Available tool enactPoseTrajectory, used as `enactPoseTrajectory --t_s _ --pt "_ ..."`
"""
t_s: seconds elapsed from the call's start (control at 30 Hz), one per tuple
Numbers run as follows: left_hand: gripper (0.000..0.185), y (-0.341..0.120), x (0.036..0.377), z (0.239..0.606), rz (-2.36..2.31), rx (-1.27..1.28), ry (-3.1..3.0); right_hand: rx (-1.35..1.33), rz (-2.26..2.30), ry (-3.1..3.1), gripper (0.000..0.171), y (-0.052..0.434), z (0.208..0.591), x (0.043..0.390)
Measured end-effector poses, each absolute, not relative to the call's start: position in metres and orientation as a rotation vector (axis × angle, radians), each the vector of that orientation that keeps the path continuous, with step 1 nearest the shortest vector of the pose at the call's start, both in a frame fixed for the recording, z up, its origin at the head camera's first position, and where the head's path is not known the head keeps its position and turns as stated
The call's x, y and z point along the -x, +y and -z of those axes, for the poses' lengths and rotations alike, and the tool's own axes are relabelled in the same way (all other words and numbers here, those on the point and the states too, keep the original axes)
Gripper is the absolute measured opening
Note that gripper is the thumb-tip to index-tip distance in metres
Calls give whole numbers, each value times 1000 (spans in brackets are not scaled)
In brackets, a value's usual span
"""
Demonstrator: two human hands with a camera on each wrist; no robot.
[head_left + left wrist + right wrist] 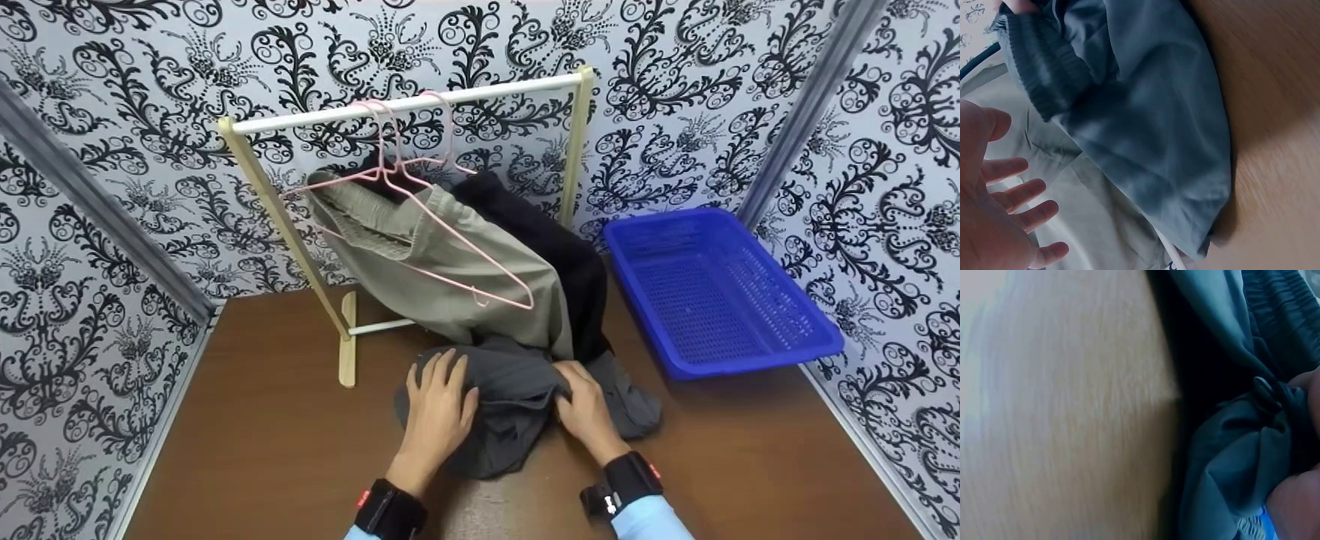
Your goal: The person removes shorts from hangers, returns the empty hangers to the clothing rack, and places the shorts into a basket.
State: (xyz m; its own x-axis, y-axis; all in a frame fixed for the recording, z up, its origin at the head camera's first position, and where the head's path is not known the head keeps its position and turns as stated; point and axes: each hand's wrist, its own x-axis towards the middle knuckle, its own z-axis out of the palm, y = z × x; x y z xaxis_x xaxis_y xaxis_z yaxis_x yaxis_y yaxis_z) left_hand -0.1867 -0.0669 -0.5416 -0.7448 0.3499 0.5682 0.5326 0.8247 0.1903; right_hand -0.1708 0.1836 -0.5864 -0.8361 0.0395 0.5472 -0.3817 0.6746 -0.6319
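A crumpled pair of dark grey pants (510, 435) lies on the brown table, its gathered elastic waistband (1044, 64) showing in the left wrist view. My left hand (439, 409) is over the left part of the pants with its fingers spread; the left wrist view shows the palm with nothing in it. On the other side, my right hand (585, 405) pinches the grey cloth near the waistband. In the right wrist view, bunched cloth (1241, 455) sits by the fingers of that hand. Just behind, beige pants (480, 247) hang down close to the grey pair.
A wooden rack with a white rod (315, 118) stands at the back. Several pink hangers (480, 259) hook over it, and a black garment (577, 262) hangs behind the beige pants. To the right sits a blue plastic basket (664, 341). Patterned walls (675, 112) enclose the table.
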Motion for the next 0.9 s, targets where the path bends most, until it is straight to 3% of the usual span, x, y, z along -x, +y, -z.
enactPoseTrajectory --t_s 0.5,0.9 --pt "45 -63 189 543 531 641 -2429 -131 -1252 -2136 31 204 554 164" --pt "47 -51 190 538 589 630 -2457 101 -1700 -2016 34 221 526 160"
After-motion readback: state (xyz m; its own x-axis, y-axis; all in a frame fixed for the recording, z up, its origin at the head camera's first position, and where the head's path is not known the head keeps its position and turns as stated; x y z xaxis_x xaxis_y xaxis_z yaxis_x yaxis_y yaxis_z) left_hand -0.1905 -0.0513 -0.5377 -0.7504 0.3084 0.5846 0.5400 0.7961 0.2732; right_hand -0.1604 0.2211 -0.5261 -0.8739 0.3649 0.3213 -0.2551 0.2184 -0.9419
